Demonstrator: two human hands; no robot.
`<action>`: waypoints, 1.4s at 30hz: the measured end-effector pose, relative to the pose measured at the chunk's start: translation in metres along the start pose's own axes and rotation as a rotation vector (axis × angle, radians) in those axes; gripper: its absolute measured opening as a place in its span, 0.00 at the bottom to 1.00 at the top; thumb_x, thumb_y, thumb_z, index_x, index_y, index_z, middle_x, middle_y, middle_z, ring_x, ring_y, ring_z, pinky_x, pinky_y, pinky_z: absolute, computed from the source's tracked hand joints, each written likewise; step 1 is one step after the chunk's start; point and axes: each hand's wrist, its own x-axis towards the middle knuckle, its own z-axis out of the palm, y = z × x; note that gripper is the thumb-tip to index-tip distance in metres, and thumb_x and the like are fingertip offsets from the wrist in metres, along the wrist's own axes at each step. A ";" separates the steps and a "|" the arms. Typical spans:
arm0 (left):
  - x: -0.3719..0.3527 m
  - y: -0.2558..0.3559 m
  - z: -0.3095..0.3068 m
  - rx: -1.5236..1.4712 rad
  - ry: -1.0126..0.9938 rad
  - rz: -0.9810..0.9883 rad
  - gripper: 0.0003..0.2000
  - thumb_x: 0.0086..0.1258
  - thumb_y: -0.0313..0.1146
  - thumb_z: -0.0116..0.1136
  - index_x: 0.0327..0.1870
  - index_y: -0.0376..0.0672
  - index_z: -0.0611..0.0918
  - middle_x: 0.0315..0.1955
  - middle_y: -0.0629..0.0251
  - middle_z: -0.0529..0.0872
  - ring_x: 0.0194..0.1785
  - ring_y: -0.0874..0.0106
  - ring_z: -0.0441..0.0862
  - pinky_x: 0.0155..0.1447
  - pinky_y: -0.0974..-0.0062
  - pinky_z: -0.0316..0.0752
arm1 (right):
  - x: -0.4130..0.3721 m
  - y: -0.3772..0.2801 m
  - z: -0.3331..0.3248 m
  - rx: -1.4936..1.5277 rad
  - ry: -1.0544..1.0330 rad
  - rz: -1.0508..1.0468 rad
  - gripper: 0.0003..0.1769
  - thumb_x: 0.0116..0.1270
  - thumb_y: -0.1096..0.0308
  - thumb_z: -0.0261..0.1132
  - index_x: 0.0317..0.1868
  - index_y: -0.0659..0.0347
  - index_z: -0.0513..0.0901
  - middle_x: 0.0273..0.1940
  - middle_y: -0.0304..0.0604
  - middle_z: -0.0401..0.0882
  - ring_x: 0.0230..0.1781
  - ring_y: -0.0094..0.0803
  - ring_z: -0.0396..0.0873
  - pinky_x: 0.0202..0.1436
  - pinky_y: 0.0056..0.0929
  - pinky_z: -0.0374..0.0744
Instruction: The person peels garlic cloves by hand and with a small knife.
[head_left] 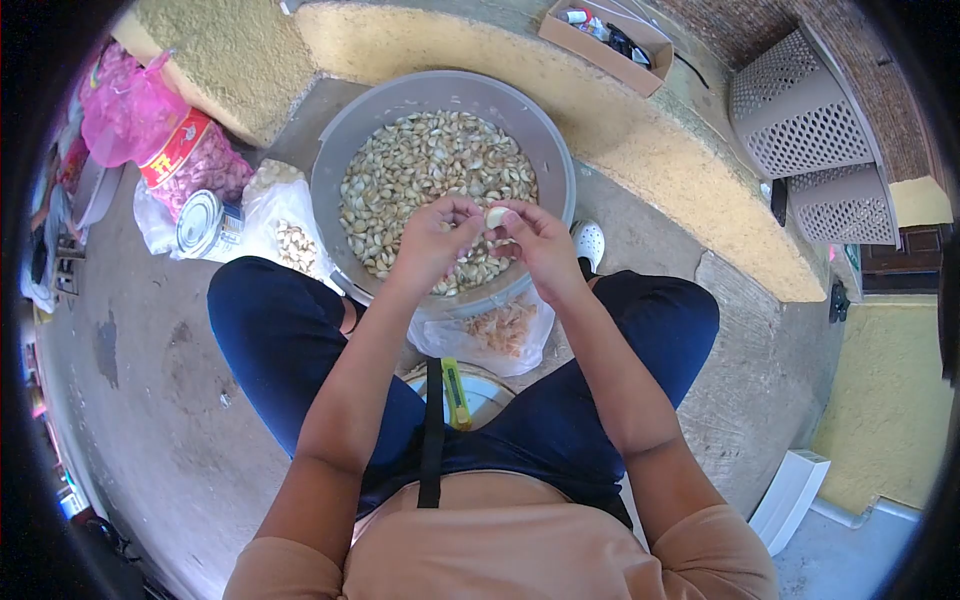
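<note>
A large grey tub (330, 190) holds a heap of garlic cloves (430, 150), most of them in their skins. Above its near side, my right hand (545, 245) pinches a pale garlic clove (496, 216) between thumb and fingers. My left hand (438, 240) is close beside it, fingers curled in a pinch; whether they hold anything is hidden. Below the tub, a clear plastic bag (535, 345) contains brownish, papery peels (500, 328). Left of the tub, a white plastic bag (270, 215) has whitish cloves (295, 245) in it.
A yellow-green cutter (456, 395) lies on a round lid (485, 395) between my legs. At left are a tin can (200, 222) and a pink net sack (205, 170). A cardboard box (610, 45) sits on the ledge (640, 150), with perforated grey baskets (800, 105) at right.
</note>
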 end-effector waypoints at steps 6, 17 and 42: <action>0.000 -0.005 0.001 0.147 0.054 0.005 0.10 0.57 0.34 0.59 0.35 0.37 0.80 0.20 0.71 0.77 0.18 0.85 0.69 0.15 0.86 0.62 | -0.002 0.000 0.001 -0.055 0.005 -0.045 0.14 0.65 0.67 0.53 0.48 0.66 0.73 0.38 0.41 0.76 0.35 0.24 0.75 0.35 0.22 0.77; 0.001 -0.008 -0.009 0.159 -0.064 -0.050 0.11 0.57 0.36 0.59 0.35 0.37 0.81 0.16 0.73 0.76 0.13 0.86 0.66 0.15 0.85 0.61 | -0.001 -0.006 -0.001 -0.079 -0.037 0.039 0.14 0.65 0.66 0.53 0.47 0.65 0.75 0.35 0.38 0.76 0.33 0.22 0.73 0.35 0.22 0.77; 0.004 -0.008 -0.008 0.033 0.130 -0.074 0.07 0.59 0.33 0.54 0.32 0.39 0.77 0.15 0.74 0.72 0.14 0.86 0.64 0.13 0.86 0.57 | 0.000 -0.008 -0.001 -0.129 -0.123 0.127 0.15 0.65 0.66 0.54 0.49 0.64 0.73 0.37 0.41 0.76 0.34 0.26 0.76 0.35 0.24 0.77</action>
